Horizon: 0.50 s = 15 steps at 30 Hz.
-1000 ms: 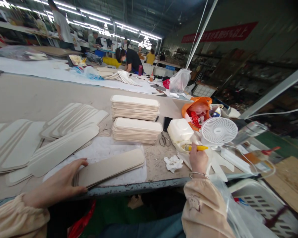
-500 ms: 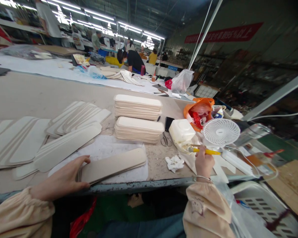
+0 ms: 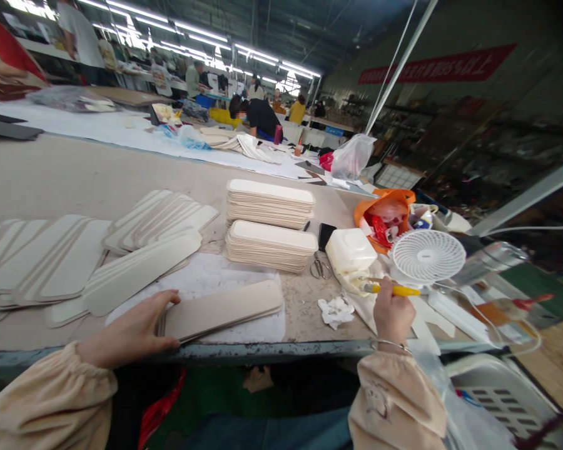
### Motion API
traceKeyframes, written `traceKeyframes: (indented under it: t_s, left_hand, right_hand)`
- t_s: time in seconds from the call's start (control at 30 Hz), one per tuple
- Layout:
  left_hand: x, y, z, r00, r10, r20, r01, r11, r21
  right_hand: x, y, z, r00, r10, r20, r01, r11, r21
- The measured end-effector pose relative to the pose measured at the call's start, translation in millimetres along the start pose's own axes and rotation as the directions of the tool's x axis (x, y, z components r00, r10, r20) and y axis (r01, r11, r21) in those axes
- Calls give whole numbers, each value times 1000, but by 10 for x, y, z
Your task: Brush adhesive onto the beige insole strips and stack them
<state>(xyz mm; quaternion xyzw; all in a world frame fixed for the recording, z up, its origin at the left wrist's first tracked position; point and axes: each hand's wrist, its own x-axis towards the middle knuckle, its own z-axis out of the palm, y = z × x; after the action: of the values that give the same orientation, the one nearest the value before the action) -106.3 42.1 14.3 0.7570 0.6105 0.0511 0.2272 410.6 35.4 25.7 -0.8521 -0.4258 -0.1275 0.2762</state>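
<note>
My left hand (image 3: 138, 326) is closed round the left end of a short stack of beige, round-cornered panels (image 3: 229, 307), thumb at the near edge and fingers at the far one. The stack lies on white paper (image 3: 274, 326) near the table's front edge. In my right hand (image 3: 394, 314) is a yellow-handled brush (image 3: 406, 291), gripped between thumb and fingers. Its tip points left into the cut opening of a white plastic container (image 3: 351, 250); the bristles are hard to make out. Two neat piles of similar panels, a rear pile (image 3: 269, 203) and a front pile (image 3: 269, 247), stand beyond.
Fanned-out panels (image 3: 56, 259) spread over the table's left side. Scissors (image 3: 319, 267), a dark phone (image 3: 326, 236) and crumpled white tissue (image 3: 336, 311) lie near the container. A white fan (image 3: 426, 255) and an orange bag (image 3: 385, 219) stand at right. Several people work in the background.
The whole view has shifted slightly, so things appear a little further right. Both hands keep their holds, the left on the panels and the right on the brush by the container.
</note>
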Motion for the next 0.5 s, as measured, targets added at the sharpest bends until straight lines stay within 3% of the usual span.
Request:
traceKeyframes:
  t_s: [0.23, 0.4, 0.5]
  left_hand:
    - [-2, 7, -24, 999, 25, 20, -25, 999, -31]
    - [31, -26, 7, 999, 46, 7, -46, 999, -19]
    - [27, -12, -3, 999, 42, 13, -41, 999, -10]
  right_hand:
    - [43, 43, 26, 988, 151, -16, -150, 988, 29]
    - [56, -15, 54, 973, 231, 8, -223, 931, 290]
    - [71, -7, 58, 927, 374, 24, -331, 786, 522]
